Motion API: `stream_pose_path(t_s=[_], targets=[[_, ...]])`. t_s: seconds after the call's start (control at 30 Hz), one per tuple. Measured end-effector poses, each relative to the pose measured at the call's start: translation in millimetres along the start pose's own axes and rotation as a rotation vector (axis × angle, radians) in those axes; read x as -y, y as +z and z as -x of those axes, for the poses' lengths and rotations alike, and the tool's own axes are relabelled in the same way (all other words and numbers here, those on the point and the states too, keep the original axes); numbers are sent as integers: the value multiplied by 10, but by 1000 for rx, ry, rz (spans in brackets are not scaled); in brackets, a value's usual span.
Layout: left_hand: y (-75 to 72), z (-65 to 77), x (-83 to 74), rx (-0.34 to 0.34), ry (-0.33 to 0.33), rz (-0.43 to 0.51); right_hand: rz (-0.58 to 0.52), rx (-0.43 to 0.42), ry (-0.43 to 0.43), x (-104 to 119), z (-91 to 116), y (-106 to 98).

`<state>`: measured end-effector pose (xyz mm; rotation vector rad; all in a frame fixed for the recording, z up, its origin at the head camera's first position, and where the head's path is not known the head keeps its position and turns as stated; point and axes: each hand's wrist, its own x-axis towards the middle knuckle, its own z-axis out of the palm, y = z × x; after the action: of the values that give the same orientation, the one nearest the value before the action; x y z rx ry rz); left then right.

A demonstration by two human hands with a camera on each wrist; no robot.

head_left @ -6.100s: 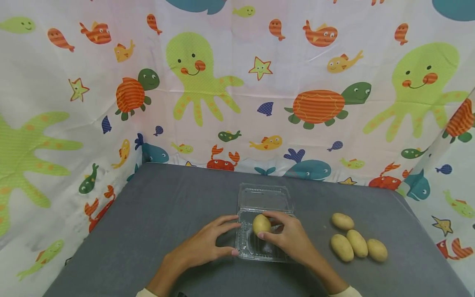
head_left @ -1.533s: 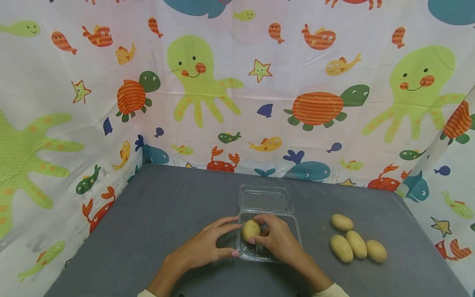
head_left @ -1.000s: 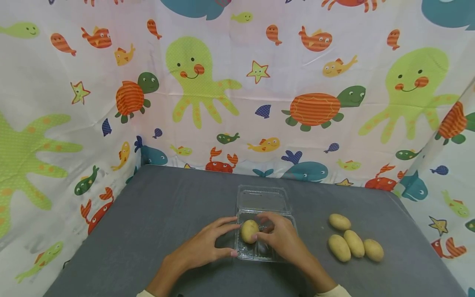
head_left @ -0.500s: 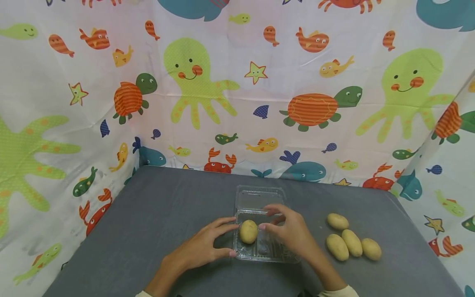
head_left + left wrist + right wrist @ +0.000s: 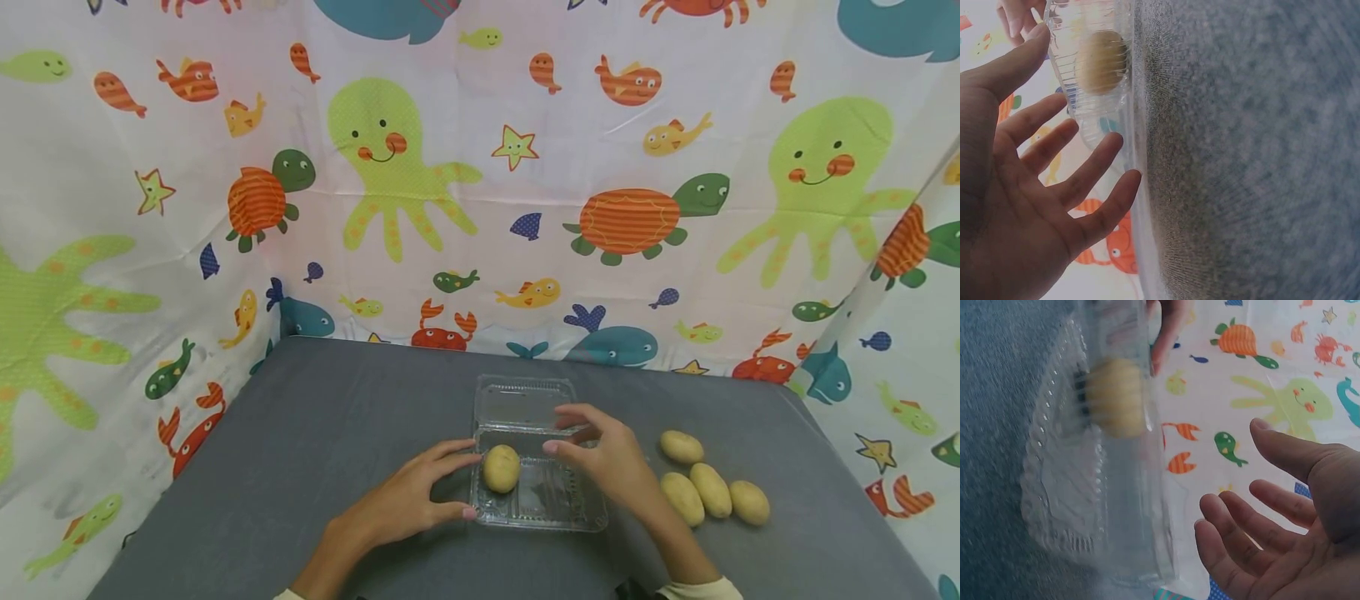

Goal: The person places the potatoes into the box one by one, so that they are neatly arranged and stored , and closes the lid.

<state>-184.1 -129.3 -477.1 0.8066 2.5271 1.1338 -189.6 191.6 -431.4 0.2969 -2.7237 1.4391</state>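
Note:
A clear plastic clamshell box (image 5: 551, 500) lies on the grey table with its lid (image 5: 522, 402) folded back behind it. Inside, at the left, sits one yellow potato (image 5: 502, 468), also seen through the box wall in both wrist views. My left hand (image 5: 408, 496) stays at the box's left side, its fingers spread and fingertips right at the rim. Above the right part of the box hangs my right hand (image 5: 611, 462), fingers loosely bent, with nothing between thumb and fingers. In the right wrist view that hand (image 5: 1279, 525) is apart from the box.
Several loose potatoes lie to the right of the box, among them one at the back (image 5: 681, 447) and one at the far right (image 5: 749, 502). A white curtain (image 5: 450, 167) printed with sea animals stands around the grey table (image 5: 337, 400).
My right hand has let go of the potato in the left of the box and moved right and up, away from it. The left hand has kept its place at the box.

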Motion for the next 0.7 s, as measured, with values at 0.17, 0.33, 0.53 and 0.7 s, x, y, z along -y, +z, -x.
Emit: stream_pose_path(t_s=[0.17,0.33,0.53,0.7], targets=[[-2,8,5,3,-3,4,-20,-3,-50,-40,-3,-93],[0,5,9,5,5,3,-18,-4,-62,-83,-6,-197],[0,0,1,7,2,13,-21,-3,-54,-144,-6,-344],[-2,0,-1,13,-10,21,2,10,-75,-228,0,-483]])
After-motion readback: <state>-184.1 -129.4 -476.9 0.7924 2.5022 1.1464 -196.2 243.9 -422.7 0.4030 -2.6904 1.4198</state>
